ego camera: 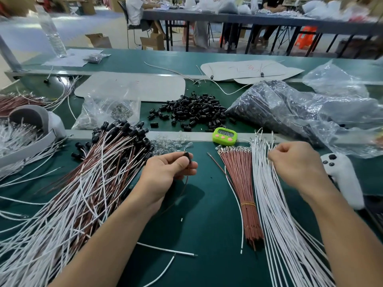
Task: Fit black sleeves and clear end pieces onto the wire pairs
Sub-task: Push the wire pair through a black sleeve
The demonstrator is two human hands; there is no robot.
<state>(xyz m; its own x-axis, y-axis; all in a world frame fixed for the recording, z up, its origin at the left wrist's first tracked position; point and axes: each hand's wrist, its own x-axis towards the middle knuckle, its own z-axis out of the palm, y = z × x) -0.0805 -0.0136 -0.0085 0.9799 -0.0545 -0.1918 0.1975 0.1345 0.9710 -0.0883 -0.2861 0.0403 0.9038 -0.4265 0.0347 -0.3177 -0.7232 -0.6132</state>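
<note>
Item 1. Black sleeve [187, 155]: pinched between thumb and forefinger of the left hand [170, 168], held just above the green bench mat [203, 214], centre of view. A brown wire [186, 183] hangs from it, down past the palm. Remaining left fingers are curled under the sleeve.

Item 2. Right hand [294, 160]: fingers curled, tips closed on strands near the top of the white wire bundle [275, 214], which fans out toward the near right edge.

Item 3. Red-brown wire bundle [246, 193]: tied with a rubber band and lying just left of the white bundle, metal terminals pointing away.

Item 4. Loose brown wire [217, 165] and loose white wire [236, 204]: on the mat between the hands.

Item 5. Clear end pieces [170, 142]: small heap beyond the left hand, at the bench's raised strip.

Item 6. Finished wire pairs [93, 183]: large pile to the left, brown and white strands with black sleeves at their far ends.

Item 7. Loose black sleeves [194, 110]: heap on the far level, centre.

Item 8. Plastic bag of black sleeves [279, 108]: right of the heap.

Item 9. Bag of clear parts [107, 110]: left of the heap.

Item 10. Green timer [224, 136]: on the raised strip, display not legible.

Item 11. White handheld controller [339, 175]: right of the right hand.
</note>
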